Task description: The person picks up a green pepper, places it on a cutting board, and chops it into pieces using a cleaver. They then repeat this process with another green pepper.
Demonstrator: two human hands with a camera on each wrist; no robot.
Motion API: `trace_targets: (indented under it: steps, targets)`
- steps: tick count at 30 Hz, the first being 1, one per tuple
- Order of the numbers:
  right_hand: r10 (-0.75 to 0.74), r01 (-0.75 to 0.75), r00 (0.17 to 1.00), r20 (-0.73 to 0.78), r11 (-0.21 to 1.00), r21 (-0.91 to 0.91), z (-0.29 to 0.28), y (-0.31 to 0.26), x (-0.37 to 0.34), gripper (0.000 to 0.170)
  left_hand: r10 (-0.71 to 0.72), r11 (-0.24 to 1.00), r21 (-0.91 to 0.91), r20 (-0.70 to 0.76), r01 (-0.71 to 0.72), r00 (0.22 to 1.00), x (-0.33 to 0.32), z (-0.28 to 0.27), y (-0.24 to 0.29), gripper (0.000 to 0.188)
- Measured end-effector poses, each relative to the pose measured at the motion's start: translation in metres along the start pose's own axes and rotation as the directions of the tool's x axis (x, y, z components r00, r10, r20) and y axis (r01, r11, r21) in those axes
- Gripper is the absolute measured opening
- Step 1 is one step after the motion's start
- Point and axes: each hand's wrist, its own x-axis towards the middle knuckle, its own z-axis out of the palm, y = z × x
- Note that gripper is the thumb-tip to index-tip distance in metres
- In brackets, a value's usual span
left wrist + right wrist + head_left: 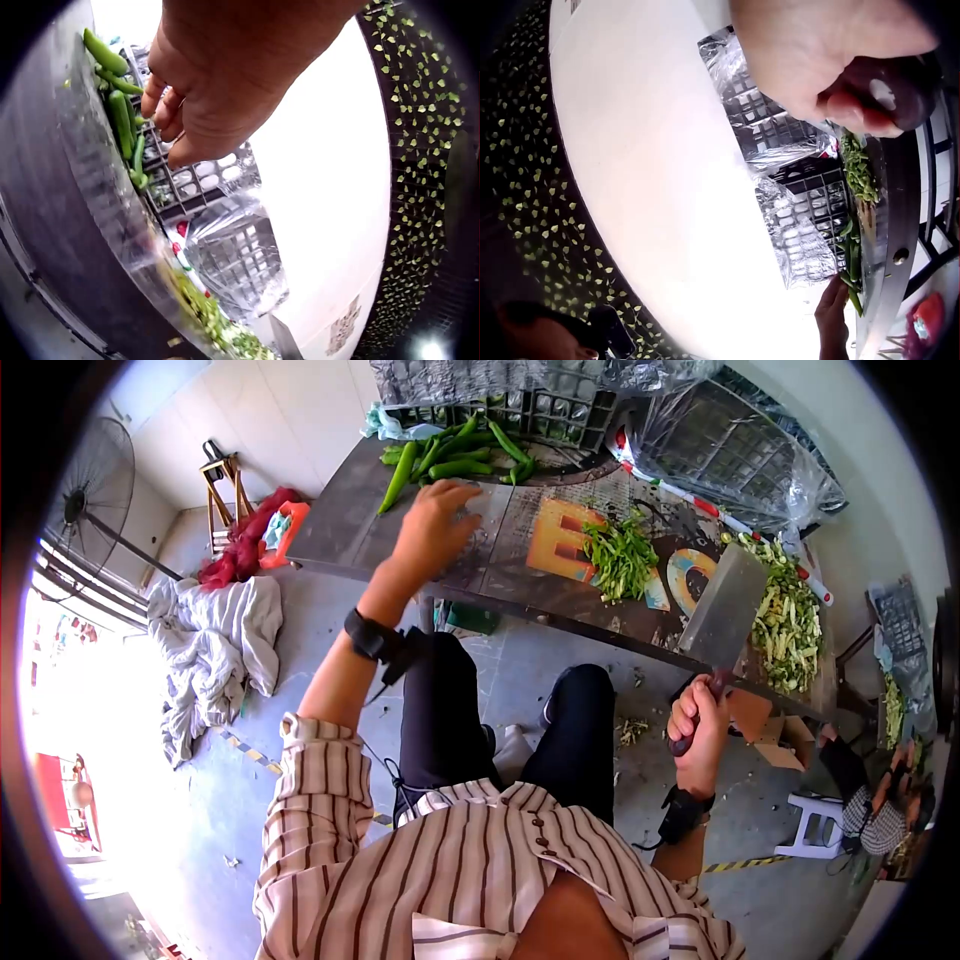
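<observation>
My left hand [436,525] is held over the table just short of a pile of long green peppers [462,466], its fingers loosely bent with nothing between them. In the left wrist view the same hand [214,97] hangs beside the peppers [120,120]. My right hand [700,722] grips the dark handle of a cleaver, whose wide blade [725,607] points up over the table's front edge. The right wrist view shows the fingers curled round the handle [907,94]. Sliced green pieces [622,556] lie mid-table, and a larger chopped heap [785,622] lies right of the blade.
Plastic-wrapped black crates [735,450] line the back of the table [350,530]. A red-and-white tube [690,500] lies before them. On the floor are a cardboard box [785,740] and a white stool [812,825]. A fan [85,500] stands at left.
</observation>
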Motion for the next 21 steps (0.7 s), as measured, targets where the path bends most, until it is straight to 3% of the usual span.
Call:
trace_targets:
  steps: [4, 12, 14, 18, 21]
  targets:
    - [0.04, -0.04, 0.998, -0.043, 0.999, -0.006, -0.007, 0.003, -0.009, 0.005, 0.039, 0.992, 0.121, 0.033, -0.043, 0.999, 0.031, 0.007, -0.036, 0.042]
    - [0.13, -0.132, 0.985, -0.115, 0.991, -0.006, -0.008, 0.014, -0.021, 0.004, -0.112, 0.911, 0.404, 0.05, 0.082, 0.992, 0.062, 0.038, -0.063, 0.041]
    - [0.153, -0.154, 0.979, -0.132, 0.988, 0.003, -0.01, 0.016, -0.021, 0.003, -0.103, 0.879, 0.468, -0.002, 0.092, 0.995, 0.065, 0.039, -0.068, 0.033]
    - [0.152, -0.151, 0.981, -0.123, 0.988, 0.019, -0.011, 0.021, -0.02, 0.003, -0.127, 0.871, 0.473, -0.035, 0.128, 0.991, 0.063, 0.037, -0.07, 0.025]
    - [0.169, -0.167, 0.98, -0.102, 0.986, 0.022, -0.009, 0.02, -0.018, 0.004, -0.059, 0.902, 0.425, -0.065, 0.081, 0.996, 0.06, 0.033, -0.069, 0.026]
